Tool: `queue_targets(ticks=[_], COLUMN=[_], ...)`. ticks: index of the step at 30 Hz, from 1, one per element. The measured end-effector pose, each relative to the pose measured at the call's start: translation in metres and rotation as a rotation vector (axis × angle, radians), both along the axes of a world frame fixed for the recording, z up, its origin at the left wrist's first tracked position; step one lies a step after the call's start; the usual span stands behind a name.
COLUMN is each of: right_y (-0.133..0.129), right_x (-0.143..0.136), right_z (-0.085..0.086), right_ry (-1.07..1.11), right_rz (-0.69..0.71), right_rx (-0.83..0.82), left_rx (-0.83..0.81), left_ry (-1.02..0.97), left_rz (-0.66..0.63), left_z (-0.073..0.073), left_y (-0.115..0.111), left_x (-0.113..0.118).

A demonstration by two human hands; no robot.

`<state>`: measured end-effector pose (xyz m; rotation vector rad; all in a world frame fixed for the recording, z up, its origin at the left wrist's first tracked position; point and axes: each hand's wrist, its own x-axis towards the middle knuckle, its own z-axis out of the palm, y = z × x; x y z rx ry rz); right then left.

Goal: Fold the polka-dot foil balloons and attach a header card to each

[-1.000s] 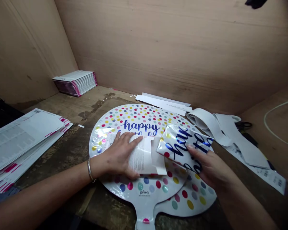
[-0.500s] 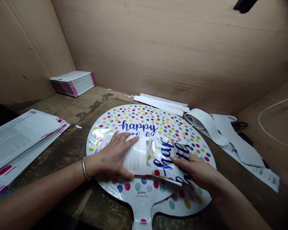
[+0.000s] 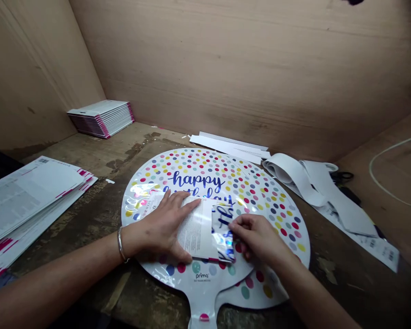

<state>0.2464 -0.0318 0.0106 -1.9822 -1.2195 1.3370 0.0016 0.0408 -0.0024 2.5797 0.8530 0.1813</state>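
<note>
Two flat dotted foil balloons (image 3: 202, 160) lie overlapped on the worn wooden table, the upper one reading "happy birthday". On top rests a white printed card sleeve (image 3: 193, 233), with a folded dotted foil piece (image 3: 222, 235) sticking out of its right side. My left hand (image 3: 166, 224), a bangle at its wrist, lies spread over the sleeve's left part, fingers apart, pressing on it. Thumb and fingers of my right hand (image 3: 256, 233) pinch the right edge of the folded foil. How far the foil reaches inside the sleeve is hidden.
A pile of printed cards (image 3: 30, 196) lies at the left, and a neat stack of sleeves (image 3: 102, 119) stands in the back left corner. White paper strips (image 3: 229, 148), a curled label roll (image 3: 294, 183) and black scissors (image 3: 342, 177) lie behind and right.
My right hand has moved left with the folded foil, and much less of the foil now shows outside the sleeve. My left hand has stayed nearly in place.
</note>
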Motion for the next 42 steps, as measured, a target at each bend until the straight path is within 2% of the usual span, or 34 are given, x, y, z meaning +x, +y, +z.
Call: queue_targets(ticks=[4, 7, 10, 13, 15, 18, 20, 23, 25, 28, 31, 37, 42], right_y=[0.004, 0.003, -0.002, -0.012, -0.023, -0.04, -0.043, -0.035, -0.027, -0.022, -0.022, -0.011, -0.005], right_x=[-0.032, -0.03, -0.011, 0.0, -0.006, -0.024, -0.033, -0.035, -0.033, -0.033, -0.035, -0.042, -0.049], right_z=[0.0, 0.009, 0.012, 0.0, -0.01, -0.011, -0.003, 0.006, 0.002, -0.012, -0.017, 0.0, -0.009], right_ry=[-0.042, -0.089, -0.382, -0.668, -0.769, -0.908, -0.884, -0.734, -0.615, -0.484, -0.474, -0.45, -0.425], right_rz=[0.113, 0.198, 0.256, 0.477, 0.59, 0.603, 0.585, 0.5, 0.522, 0.557, 0.498, 0.558, 0.586], right_rx=[0.117, 0.162, 0.347, 0.567, 0.6, 0.649, 0.676, 0.742, 0.797, 0.814, 0.782, 0.758, 0.646], left_rx=[0.015, 0.011, -0.014, -0.016, 0.006, 0.003, -0.02, -0.02, -0.021, -0.051, -0.066, -0.085, -0.114], left_ry=[-0.048, -0.061, -0.049, -0.018, 0.017, 0.028, 0.0, -0.038, -0.071, -0.127, -0.143, -0.146, -0.165], left_rz=[-0.085, -0.131, -0.219, -0.3, -0.249, -0.118, -0.093, -0.089, -0.061, 0.011, 0.054, 0.089, 0.077], left_z=[0.005, 0.007, 0.008, 0.01, 0.011, 0.006, 0.0, -0.009, -0.014, -0.018, -0.02, -0.018, -0.016], left_y=[-0.007, -0.007, -0.002, 0.0, -0.003, -0.011, -0.017, -0.021, -0.022, -0.024, -0.027, -0.029, -0.027], left_x=[0.012, 0.013, 0.005, -0.003, -0.006, -0.005, -0.002, 0.001, 0.0, -0.008, -0.016, -0.008, -0.004])
